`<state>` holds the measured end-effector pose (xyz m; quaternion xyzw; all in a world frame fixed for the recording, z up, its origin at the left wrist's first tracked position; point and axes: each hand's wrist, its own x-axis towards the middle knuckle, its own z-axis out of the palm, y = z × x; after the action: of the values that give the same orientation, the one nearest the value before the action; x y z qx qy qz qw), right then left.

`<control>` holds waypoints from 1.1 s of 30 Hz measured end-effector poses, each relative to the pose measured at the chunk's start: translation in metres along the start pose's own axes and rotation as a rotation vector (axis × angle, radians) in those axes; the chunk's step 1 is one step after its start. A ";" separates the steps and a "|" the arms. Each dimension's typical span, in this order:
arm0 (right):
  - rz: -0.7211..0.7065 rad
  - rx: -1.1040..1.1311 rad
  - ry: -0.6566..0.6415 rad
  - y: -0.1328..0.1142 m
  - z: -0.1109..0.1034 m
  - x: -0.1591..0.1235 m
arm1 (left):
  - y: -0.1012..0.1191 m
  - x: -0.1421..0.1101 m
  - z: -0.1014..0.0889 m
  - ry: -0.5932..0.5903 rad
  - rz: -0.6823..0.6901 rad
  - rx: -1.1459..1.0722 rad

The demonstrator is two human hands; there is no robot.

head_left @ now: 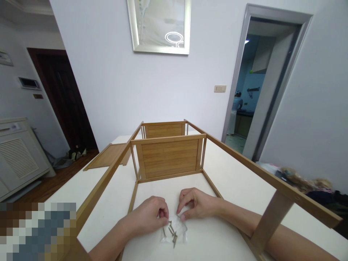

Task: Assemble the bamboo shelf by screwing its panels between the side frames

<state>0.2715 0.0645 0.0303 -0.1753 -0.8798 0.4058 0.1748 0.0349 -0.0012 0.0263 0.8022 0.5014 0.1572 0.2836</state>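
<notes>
A small clear plastic bag (185, 236) with several metal screws (174, 237) lies on the white tabletop, inside a wooden frame (231, 148) resting on its side. At the bag's upper left edge, my left hand (149, 216) is closed, thumb against curled fingers. My right hand (197, 203) pinches the upper right part of the same bag, its forearm passing through the frame behind a wooden crosspiece (276, 214). Beyond both hands, a wooden panel (168, 159) stands upright between the frame's rails.
Another wooden panel (107, 156) lies flat on the table (74, 190) to the left. The frame's long rails flank both arms. Behind are a wall with a framed picture (161, 50) and a doorway, with a person (236, 105) in the room beyond.
</notes>
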 end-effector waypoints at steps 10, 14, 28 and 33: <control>0.003 0.003 0.000 0.005 0.002 -0.001 | 0.016 -0.004 -0.003 -0.012 0.041 0.194; 0.003 0.005 0.003 0.005 0.002 0.000 | 0.020 -0.005 -0.002 -0.020 0.063 0.242; 0.012 0.001 0.186 0.004 0.003 0.002 | 0.011 0.015 0.014 0.130 0.011 0.034; -0.034 -0.127 0.193 -0.001 0.003 0.001 | 0.010 0.024 0.020 0.138 0.003 -0.033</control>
<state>0.2691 0.0625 0.0298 -0.2093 -0.8856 0.3276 0.2542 0.0638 0.0108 0.0155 0.7854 0.5159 0.2208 0.2611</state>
